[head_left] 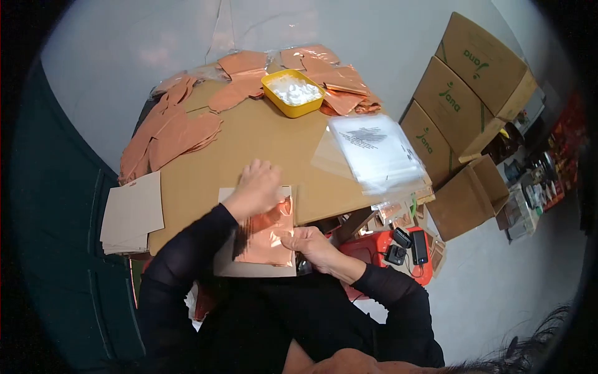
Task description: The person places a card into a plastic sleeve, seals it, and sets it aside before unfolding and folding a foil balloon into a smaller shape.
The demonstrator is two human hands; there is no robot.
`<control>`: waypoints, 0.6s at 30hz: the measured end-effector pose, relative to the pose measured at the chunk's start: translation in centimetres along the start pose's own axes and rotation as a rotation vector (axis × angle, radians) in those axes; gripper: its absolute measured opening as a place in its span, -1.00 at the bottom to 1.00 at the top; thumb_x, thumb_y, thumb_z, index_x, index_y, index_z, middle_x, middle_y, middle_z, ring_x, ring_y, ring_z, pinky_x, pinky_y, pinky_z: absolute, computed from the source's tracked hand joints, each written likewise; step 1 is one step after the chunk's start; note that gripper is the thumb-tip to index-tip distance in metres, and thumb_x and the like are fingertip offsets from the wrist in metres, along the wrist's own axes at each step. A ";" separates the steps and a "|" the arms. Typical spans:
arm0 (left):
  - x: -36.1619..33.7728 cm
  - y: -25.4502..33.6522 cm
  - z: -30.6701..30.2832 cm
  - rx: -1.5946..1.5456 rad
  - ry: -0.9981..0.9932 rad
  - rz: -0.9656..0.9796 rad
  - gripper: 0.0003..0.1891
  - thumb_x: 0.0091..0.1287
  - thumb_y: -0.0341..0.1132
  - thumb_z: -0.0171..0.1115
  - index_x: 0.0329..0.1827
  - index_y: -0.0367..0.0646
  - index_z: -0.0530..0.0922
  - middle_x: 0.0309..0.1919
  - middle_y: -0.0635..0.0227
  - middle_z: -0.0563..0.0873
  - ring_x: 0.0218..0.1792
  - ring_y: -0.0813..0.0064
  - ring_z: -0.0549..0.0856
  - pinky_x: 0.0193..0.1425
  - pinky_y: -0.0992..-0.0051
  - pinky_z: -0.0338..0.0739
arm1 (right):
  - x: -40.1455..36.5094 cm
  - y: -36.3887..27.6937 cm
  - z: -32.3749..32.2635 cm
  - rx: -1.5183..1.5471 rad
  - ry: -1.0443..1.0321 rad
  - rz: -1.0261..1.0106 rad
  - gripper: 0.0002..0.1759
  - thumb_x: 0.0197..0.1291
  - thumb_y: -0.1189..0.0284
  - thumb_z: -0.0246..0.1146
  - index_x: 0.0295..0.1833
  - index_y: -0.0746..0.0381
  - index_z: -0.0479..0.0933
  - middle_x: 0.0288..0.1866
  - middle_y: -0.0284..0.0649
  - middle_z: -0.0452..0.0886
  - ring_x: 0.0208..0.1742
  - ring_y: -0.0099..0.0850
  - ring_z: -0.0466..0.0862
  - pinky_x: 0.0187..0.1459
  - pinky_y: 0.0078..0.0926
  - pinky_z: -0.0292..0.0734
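A shiny copper-coloured foil piece lies on a grey cardboard sheet at the table's near edge, above my lap. My right hand pinches the right side of the foil and card, thumb on top and fingers underneath. Over the upper part of the foil is my left hand, slightly blurred, its fingers curled in. The left fingertips are hidden, so whatever they may hold does not show.
Copper-coloured cut pieces line the table's left and far edges. A yellow tub holds white bits. Clear plastic bags lie right, cardboard sheets left. Cartons stand beyond; black devices sit on a red stool.
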State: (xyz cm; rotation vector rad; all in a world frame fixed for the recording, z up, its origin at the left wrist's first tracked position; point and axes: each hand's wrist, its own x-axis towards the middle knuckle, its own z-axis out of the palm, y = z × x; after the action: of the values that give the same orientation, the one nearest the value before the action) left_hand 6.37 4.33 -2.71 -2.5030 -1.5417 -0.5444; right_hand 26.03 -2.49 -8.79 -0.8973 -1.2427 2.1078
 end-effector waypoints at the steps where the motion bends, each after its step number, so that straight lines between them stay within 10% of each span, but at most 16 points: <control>1: 0.4 -0.7 -0.3 -0.051 0.043 -0.009 -0.71 0.01 -0.34 0.47 -0.24 -0.29 0.66 -0.25 0.14 0.69 -0.15 0.28 0.67 -0.35 0.41 0.52 | -0.7 -1.6 0.7 -0.031 -0.008 -0.019 -0.78 0.41 0.36 0.25 -0.09 0.32 0.64 -0.20 -0.36 0.70 -0.27 -0.64 0.60 -0.19 -0.64 0.49; 4: 2.3 -2.6 -4.3 -0.671 -0.554 -0.268 -0.71 0.08 -0.28 0.53 -0.24 -0.26 0.66 -0.41 0.34 0.69 -0.35 0.53 0.64 -0.37 0.48 0.48 | -0.7 -3.2 0.0 -0.177 -0.127 -0.079 -0.76 0.43 0.42 0.20 -0.03 0.39 0.63 -0.11 -0.29 0.70 -0.18 -0.60 0.62 -0.09 -0.62 0.52; 7: 3.0 -3.3 -7.1 -0.742 -0.656 -0.207 -0.77 0.13 -0.34 0.49 -0.29 -0.29 0.65 -0.55 0.52 0.62 -0.52 0.69 0.54 -0.44 0.57 0.40 | -0.7 -5.7 -0.2 -0.388 -0.228 -0.114 -0.73 0.46 0.42 0.16 -0.32 0.31 0.57 -0.42 -0.41 0.61 -0.42 -0.64 0.51 -0.35 -0.61 0.41; 18: 1.0 -4.3 -11.3 -1.167 -0.487 -0.332 -0.88 0.21 -0.47 0.39 -0.44 -0.24 0.61 -0.55 0.56 0.62 -0.56 0.80 0.50 -0.51 0.67 0.32 | 0.2 -12.0 -0.3 -0.476 -0.212 -0.135 -0.77 0.42 0.34 0.24 -0.16 0.30 0.65 -0.48 -0.46 0.54 -0.53 -0.68 0.46 -0.44 -0.66 0.37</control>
State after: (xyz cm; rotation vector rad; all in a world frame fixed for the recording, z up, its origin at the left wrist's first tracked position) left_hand 0.43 3.65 7.82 -3.3763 -2.3103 -1.2465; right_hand 27.42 3.10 1.71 -0.7627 -1.9112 1.8670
